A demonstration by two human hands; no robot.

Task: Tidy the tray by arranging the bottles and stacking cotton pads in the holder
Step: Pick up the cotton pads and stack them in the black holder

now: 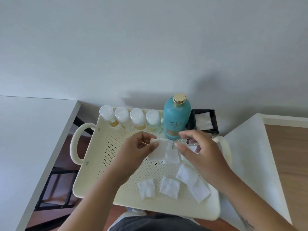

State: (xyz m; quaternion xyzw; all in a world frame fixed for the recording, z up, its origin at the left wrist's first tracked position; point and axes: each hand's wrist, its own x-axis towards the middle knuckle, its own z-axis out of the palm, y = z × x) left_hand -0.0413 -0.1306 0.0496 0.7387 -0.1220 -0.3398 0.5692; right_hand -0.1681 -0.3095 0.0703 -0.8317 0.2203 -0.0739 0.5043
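Observation:
A cream perforated tray [93,165] holds several small white-capped bottles [129,118] in a row along its far edge. A tall teal bottle with a gold cap [176,117] stands to their right. At the far right corner, a black holder [204,120] contains white cotton pads. My left hand [138,147] pinches a square cotton pad [157,151] above the tray's middle. My right hand [198,150] hovers beside it with fingers apart, over another pad [171,155]. Several loose pads [169,187] lie near the tray's front.
The tray has a looped handle [75,142] on its left side. A white table [25,147] stands at the left, and another white surface [250,155] at the right. A plain wall rises behind the tray. Wooden floor shows below.

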